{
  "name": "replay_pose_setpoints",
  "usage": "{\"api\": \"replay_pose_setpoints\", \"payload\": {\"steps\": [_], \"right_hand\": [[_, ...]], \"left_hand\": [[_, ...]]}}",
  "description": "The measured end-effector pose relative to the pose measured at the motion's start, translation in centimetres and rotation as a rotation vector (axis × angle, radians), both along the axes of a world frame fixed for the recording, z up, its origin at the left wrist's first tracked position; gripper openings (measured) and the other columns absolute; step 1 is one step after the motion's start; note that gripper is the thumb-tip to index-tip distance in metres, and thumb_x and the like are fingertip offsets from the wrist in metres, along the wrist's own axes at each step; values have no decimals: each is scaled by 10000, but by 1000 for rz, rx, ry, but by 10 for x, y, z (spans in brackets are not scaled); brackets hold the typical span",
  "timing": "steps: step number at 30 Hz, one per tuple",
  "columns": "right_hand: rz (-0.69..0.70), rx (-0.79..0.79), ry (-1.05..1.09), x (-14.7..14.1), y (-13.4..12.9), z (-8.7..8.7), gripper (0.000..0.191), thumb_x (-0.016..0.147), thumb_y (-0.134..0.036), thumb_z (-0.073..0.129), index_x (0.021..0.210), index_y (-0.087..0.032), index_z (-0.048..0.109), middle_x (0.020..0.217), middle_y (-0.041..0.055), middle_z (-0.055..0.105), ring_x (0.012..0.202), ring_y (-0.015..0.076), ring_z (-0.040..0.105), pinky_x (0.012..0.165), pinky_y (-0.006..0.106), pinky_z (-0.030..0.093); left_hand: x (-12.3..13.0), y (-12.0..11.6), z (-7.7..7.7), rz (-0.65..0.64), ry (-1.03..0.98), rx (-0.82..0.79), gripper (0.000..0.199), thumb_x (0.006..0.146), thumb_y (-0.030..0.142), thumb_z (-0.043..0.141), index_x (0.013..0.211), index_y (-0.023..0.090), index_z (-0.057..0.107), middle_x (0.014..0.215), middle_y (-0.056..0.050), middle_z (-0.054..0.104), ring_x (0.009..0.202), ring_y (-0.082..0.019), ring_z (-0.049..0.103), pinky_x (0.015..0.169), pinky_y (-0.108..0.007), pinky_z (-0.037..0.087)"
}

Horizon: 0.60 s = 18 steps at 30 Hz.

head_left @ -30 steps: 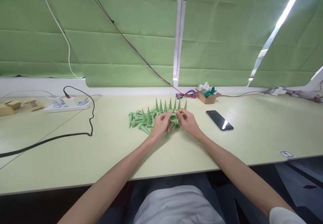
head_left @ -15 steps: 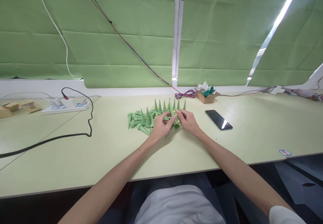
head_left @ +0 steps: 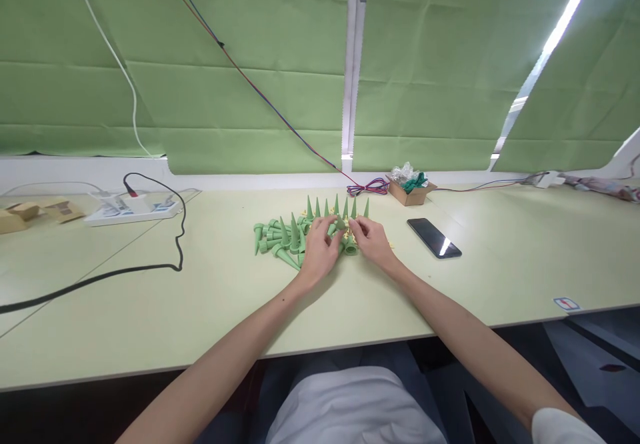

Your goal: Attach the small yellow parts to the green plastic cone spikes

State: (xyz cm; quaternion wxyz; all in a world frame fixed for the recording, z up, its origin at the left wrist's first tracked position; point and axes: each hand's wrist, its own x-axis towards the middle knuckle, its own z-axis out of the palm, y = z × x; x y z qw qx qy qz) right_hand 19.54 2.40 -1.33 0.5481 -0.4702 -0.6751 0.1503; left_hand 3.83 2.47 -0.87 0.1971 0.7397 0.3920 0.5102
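My left hand (head_left: 321,247) grips a green plastic spike (head_left: 340,223) between thumb and fingers. Beside it, my right hand (head_left: 371,239) has its thumb and fingertips pinched close to that spike; whatever they hold is too small to make out. Green spikes (head_left: 284,232) lie in a pile left of my left hand, a few of them upright. Behind my hands several more spikes (head_left: 353,208) stand points up in a row. Small yellow pieces (head_left: 390,245) are scattered among and beside them. One spike (head_left: 351,249) lies with its round open end toward me.
A black phone (head_left: 434,238) lies right of my hands. Behind it stands a small cardboard box (head_left: 411,194) with plastic wrap and green material, next to a coiled cable (head_left: 369,187). A power strip (head_left: 133,212), black cable (head_left: 150,268) and cardboard pieces (head_left: 64,212) are at left.
The spike in my left hand has turned from upright to tilted, so its long point no longer shows. My left hand has shifted slightly right; my right hand has barely moved.
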Motion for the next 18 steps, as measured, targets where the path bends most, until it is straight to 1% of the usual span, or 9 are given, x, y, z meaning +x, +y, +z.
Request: {"api": "replay_pose_setpoints", "payload": {"steps": [2, 4, 6, 7, 10, 14, 18], "right_hand": [[-7, -1, 15, 0, -1, 1, 405, 962, -489, 457, 671, -207, 455, 568, -41, 397, 537, 120, 366, 552, 273, 301], [-15, -1, 26, 1, -2, 2, 390, 962, -481, 466, 687, -205, 474, 577, -39, 412, 538, 120, 376, 554, 273, 305], [-1, -2, 40, 2, -4, 3, 378, 963, -475, 472, 699, -204, 486, 585, -36, 432, 539, 121, 393, 554, 272, 315], [18, -3, 48, 2, -4, 4, 370, 963, -473, 474, 710, -204, 495, 591, -34, 444, 540, 121, 405, 556, 271, 324], [89, -6, 49, 1, -5, 4, 344, 965, -471, 479, 755, -203, 530, 616, -28, 474, 547, 123, 431, 559, 268, 343], [128, -19, 51, 1, -6, 3, 343, 968, -480, 476, 767, -207, 531, 616, -30, 459, 533, 120, 412, 538, 267, 331], [125, -45, 63, 2, -5, 1, 364, 962, -507, 480, 750, -213, 504, 596, -36, 435, 518, 120, 402, 519, 266, 315]], "left_hand": [[-1, -1, 3, 64, -37, -33, 200, 924, 290, 542, 1099, 198, 568, 1142, -84, 599, 597, -85, 506, 623, -268, 464], [-2, -3, 7, 75, -83, -123, 188, 945, 358, 507, 1012, 190, 557, 1052, -68, 628, 529, -76, 490, 545, -253, 431], [-3, -4, 11, 3, -101, -254, 329, 957, 477, 468, 844, 180, 557, 843, -33, 635, 443, -75, 475, 469, -247, 388], [-3, -5, 12, -22, -112, -317, 405, 951, 536, 453, 790, 179, 557, 745, -19, 617, 402, -78, 460, 438, -247, 368], [-2, -6, 13, -88, -165, -447, 501, 913, 648, 453, 753, 185, 558, 557, 14, 544, 338, -93, 435, 372, -242, 326], [0, -6, 12, -168, -222, -500, 506, 871, 677, 515, 745, 188, 551, 464, 30, 500, 331, -99, 438, 353, -226, 331], [-1, -7, 15, -181, -226, -513, 501, 847, 669, 566, 783, 173, 588, 439, 33, 494, 330, -97, 436, 351, -220, 325]]}}
